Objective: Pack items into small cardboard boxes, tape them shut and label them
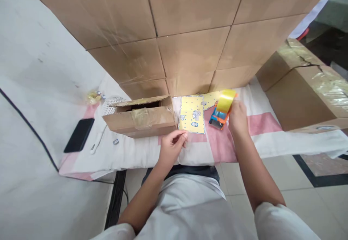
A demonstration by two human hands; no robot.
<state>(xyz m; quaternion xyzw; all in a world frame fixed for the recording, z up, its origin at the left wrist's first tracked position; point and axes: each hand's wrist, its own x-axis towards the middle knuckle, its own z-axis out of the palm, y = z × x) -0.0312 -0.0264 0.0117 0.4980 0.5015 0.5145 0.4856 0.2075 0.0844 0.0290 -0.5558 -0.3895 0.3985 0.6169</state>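
Note:
My right hand (238, 117) is wrapped round a tape dispenser (219, 119) with an orange and blue body. A wide yellow roll of tape (226, 100) sits on it. My left hand (174, 143) is closed in a pinch at the table's near side, thumb against fingers; what lies between the fingertips is too small to make out. Just beyond it lies a yellow patterned part of the cloth (191, 106) with small printed pictures. Left of that, a small cardboard box (152, 118) stands close to my left hand, its top flaps partly raised and tape on its side.
A tall stack of taped cardboard boxes (190, 51) rises at the back. Another carton (301, 95) stands at the right. On the left of the cloth-covered table (141, 156) lie a black phone (79, 135), a white stick-shaped object (96, 143) and white netting (111, 104). A wall borders the left.

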